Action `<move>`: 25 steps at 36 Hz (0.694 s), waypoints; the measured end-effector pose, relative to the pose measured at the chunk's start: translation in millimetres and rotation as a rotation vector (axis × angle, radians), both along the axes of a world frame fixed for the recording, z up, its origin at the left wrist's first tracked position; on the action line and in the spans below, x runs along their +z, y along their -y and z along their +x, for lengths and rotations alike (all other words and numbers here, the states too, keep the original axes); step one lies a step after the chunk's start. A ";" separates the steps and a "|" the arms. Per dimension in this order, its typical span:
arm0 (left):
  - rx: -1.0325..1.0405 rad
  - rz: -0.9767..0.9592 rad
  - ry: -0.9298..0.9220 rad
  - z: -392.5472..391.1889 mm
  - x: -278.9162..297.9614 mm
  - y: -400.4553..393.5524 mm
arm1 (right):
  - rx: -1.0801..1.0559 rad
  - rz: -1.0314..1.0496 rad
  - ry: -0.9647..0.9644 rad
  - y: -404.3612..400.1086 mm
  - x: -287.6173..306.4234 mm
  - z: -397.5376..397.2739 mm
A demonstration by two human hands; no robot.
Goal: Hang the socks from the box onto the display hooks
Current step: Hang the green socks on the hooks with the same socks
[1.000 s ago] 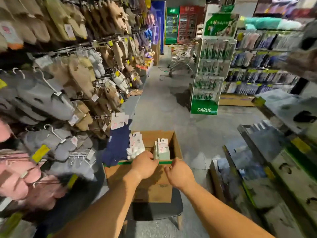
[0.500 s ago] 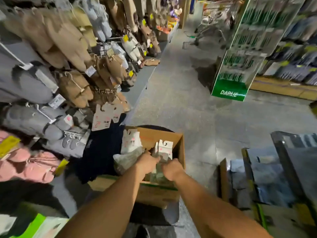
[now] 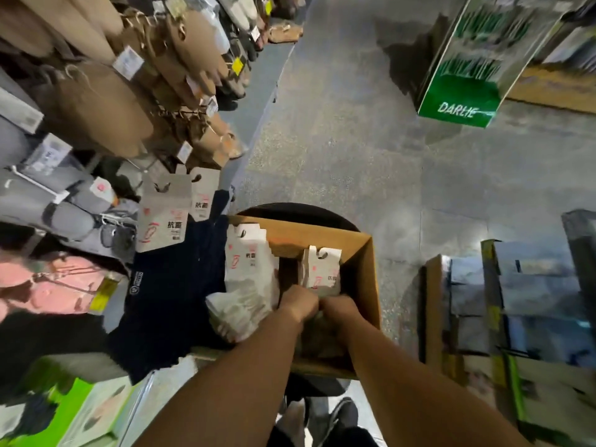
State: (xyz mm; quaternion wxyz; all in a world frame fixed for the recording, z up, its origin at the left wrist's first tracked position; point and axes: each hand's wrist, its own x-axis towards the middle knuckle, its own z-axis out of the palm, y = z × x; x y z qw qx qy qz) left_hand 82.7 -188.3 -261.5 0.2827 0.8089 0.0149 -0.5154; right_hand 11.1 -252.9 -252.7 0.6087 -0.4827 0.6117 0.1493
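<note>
Socks on card headers already hang from display hooks at left. More packs stand in the cardboard box, centre. Both hands, left hand and right hand, reach inside together; whether their fingers pinch anything I cannot tell. Most hanging seems left.

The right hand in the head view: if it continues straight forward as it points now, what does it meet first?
Probably the sock pack standing upright in the box, just beyond the right hand; behind that comes the box's far wall. Depth is uncertain.
</note>
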 end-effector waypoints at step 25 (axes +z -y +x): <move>0.352 -0.204 -0.276 2.1 35.2 -5.5 | -0.101 0.041 0.171 1.4 8.1 -11.1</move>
